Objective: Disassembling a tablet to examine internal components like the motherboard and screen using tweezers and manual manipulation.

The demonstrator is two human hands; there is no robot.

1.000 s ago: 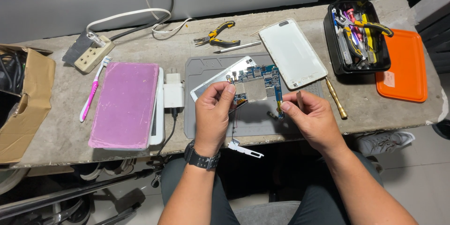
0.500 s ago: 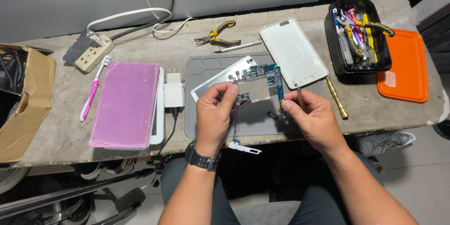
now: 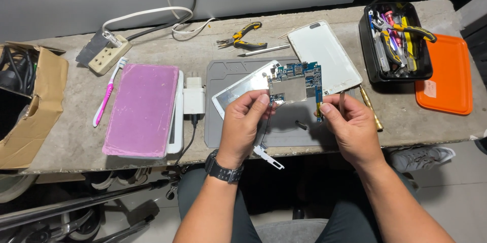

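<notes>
Circuit board [image 3: 297, 83] higher now; between hands [image 3: 243, 121]

Both hands hold a blue circuit board [image 3: 296, 85] above a grey work mat [image 3: 223, 126], whose near left part lies bare. Behind the board, a white tablet frame [image 3: 238, 91] and a white back cover [image 3: 324, 60] fill the space. Pliers [image 3: 242, 38] lie farther back. A white charger [image 3: 194, 98] and a pink-covered tablet [image 3: 142, 108] block the left; a black tool tray [image 3: 366, 50] blocks the right.
</notes>
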